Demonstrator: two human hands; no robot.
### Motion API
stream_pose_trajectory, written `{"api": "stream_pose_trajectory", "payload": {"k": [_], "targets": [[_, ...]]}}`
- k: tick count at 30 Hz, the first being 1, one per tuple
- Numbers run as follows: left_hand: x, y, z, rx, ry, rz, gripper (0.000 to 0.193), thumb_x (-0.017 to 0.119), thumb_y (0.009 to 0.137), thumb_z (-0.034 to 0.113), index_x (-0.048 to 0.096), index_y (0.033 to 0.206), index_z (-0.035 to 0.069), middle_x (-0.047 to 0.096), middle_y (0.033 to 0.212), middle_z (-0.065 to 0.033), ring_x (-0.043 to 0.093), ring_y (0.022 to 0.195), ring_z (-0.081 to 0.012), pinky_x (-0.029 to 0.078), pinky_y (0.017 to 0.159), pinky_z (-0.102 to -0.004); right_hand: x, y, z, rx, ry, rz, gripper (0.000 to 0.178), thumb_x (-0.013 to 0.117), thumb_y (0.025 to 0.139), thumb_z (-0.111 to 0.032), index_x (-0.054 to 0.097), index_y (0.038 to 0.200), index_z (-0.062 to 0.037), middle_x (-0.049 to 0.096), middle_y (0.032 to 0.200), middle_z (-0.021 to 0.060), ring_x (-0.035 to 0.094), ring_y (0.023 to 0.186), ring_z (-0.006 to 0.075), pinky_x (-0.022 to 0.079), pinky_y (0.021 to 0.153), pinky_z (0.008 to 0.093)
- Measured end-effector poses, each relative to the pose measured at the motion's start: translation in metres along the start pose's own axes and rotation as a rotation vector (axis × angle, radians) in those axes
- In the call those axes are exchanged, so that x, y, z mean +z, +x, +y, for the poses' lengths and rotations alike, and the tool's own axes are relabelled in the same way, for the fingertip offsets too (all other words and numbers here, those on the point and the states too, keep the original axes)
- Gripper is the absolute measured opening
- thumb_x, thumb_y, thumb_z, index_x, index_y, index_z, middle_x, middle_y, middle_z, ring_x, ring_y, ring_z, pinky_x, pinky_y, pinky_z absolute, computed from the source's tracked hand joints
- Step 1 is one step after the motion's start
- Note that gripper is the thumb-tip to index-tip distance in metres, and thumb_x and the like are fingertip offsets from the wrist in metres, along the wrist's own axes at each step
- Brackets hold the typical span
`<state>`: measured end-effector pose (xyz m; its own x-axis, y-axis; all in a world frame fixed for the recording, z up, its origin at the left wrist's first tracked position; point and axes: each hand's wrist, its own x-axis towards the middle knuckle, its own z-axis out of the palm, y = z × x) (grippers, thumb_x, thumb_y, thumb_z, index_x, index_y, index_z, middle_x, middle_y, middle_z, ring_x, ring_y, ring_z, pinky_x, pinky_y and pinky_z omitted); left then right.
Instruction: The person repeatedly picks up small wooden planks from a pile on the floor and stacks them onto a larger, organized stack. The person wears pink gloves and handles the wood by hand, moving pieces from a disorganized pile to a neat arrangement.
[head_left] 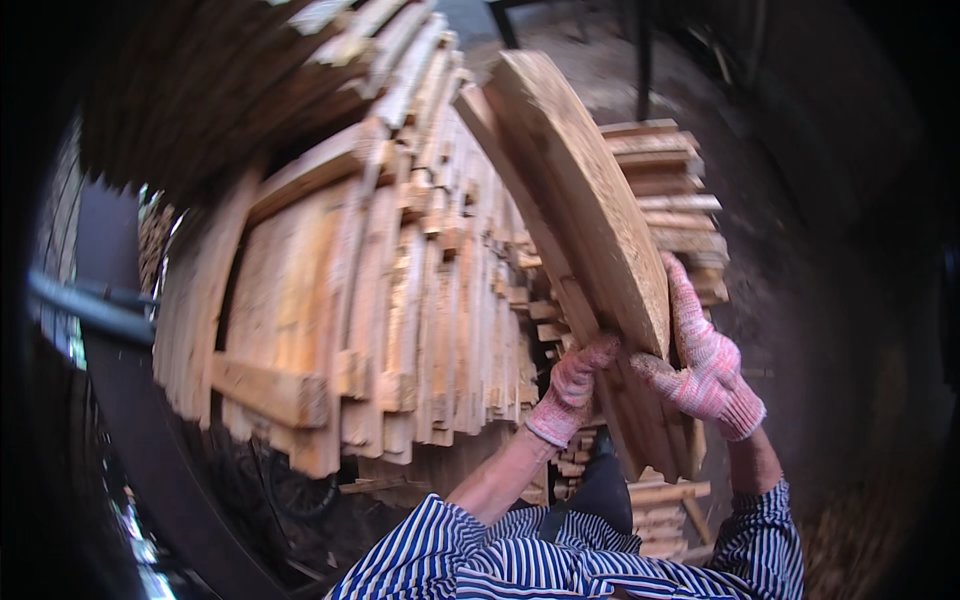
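Note:
A thick wooden board (585, 165) tilts up and away in front of me, its rough-sawn broad edge toward me. Flat against its underside lies a longer wooden plank (640, 410), running down toward my waist; whether the two are joined I cannot tell. My left hand (583, 375), in a pink-and-white knit glove, is closed at the left side of the wood, near the board's lower end. Gloved the same way, my right hand (705, 360) grips the right side, thumb on the near face and fingers along the edge.
A large stack of wooden slatted panels (370, 300) fills the left. Behind the held wood stands a pile of cut boards (670, 200), and a lower pile (665, 515) is by my legs. A dark metal post (115, 260) and a grey pipe (85, 305) stand far left.

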<state>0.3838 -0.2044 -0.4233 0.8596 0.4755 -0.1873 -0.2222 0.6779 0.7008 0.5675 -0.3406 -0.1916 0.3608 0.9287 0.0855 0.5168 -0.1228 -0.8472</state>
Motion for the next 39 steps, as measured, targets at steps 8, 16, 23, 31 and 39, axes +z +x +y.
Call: {"api": "stream_pose_trajectory", "payload": {"k": [8,16,23,31,39], "targets": [[0.164,-0.128,0.227,0.37,-0.221,0.14,0.057,0.066,0.091,0.032,0.05,0.14,0.008,0.061,0.128,-0.009,0.058,0.122,-0.0273,0.046,0.108,-0.0444,0.027,0.047,-0.199,-0.399,0.392,-0.076,0.092,0.08,0.08,-0.026,0.032,0.157,-0.009,0.042,0.155,0.0148,0.04,0.143,0.025,0.033,0.117,0.0356],[0.112,-0.283,0.396,0.595,0.057,0.15,0.081,0.058,0.091,0.065,0.043,0.138,0.001,0.058,0.12,-0.0188,0.063,0.105,-0.0307,0.058,0.088,-0.0437,0.116,0.121,-0.336,-0.093,-0.064,-0.027,0.081,0.071,0.07,-0.039,0.051,0.145,-0.015,0.072,0.106,0.0146,0.07,0.088,0.0234,0.056,0.078,0.0343],[0.024,-0.356,0.497,0.4,-0.232,-0.043,0.065,0.054,0.096,0.06,0.053,0.124,0.001,0.062,0.099,-0.0122,0.064,0.083,-0.0246,0.058,0.078,-0.0387,0.288,0.257,-0.349,0.028,-0.618,0.0,0.055,0.062,0.079,-0.03,0.056,0.131,-0.0107,0.071,0.102,0.0177,0.07,0.097,0.0314,0.055,0.081,0.0403],[-0.029,-0.374,0.549,0.358,0.163,-0.041,0.066,0.048,0.098,0.059,0.054,0.127,0.0,0.068,0.103,-0.0198,0.071,0.094,-0.0276,0.063,0.08,-0.0406,0.337,0.265,-0.417,-0.167,-0.671,-0.104,0.047,0.034,0.108,-0.035,0.062,0.124,-0.0007,0.063,0.123,0.0252,0.068,0.109,0.0332,0.061,0.081,0.0447],[0.004,-0.322,0.561,0.22,0.25,0.137,0.073,0.051,0.096,0.064,0.043,0.145,0.01,0.059,0.128,-0.0154,0.064,0.113,-0.0275,0.058,0.095,-0.0451,0.307,0.12,-0.483,-0.295,0.219,-0.105,0.095,0.075,0.082,-0.05,0.032,0.156,-0.0085,0.058,0.137,0.0249,0.06,0.124,0.0324,0.048,0.103,0.0383]]}}
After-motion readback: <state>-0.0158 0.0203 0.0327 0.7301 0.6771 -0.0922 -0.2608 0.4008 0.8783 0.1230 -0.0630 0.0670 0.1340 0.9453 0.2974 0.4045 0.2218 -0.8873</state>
